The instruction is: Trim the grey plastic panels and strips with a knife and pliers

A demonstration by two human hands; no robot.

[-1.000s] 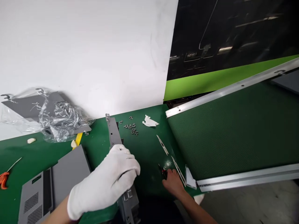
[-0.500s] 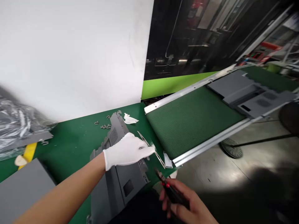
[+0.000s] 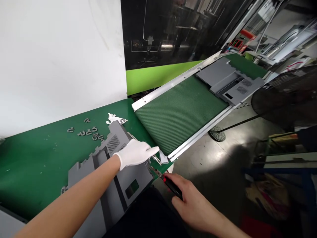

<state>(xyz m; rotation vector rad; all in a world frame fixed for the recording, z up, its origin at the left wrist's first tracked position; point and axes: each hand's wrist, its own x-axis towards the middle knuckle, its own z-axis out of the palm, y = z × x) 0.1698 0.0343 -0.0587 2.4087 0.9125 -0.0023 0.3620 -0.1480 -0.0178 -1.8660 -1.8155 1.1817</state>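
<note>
My left hand (image 3: 135, 153), in a white glove, grips the right-hand edge of a grey plastic panel (image 3: 137, 177) with vents and a rectangular opening. The panel rests on the green tabletop (image 3: 54, 148), and my left forearm crosses over it. My bare right hand (image 3: 190, 195) is closed around cutting pliers (image 3: 174, 189) with black and red handles. Their jaws point at the panel's right edge, just below my left fingers. Whether the jaws touch the plastic is hard to make out. Several small hook-shaped grey plastic pieces (image 3: 88, 132) lie beyond the panel.
A crumpled white glove (image 3: 115, 118) lies behind the panel. To the right, a green conveyor belt (image 3: 180, 112) with metal rails carries another grey panel (image 3: 219, 77). A standing fan (image 3: 289, 96) is beside the conveyor. A white wall panel (image 3: 59, 59) rises behind the table.
My view has swung to the right, so the scene sits further left. My right hand has brought the pliers up to the panel's edge. The held panel lies at a different tilt.
</note>
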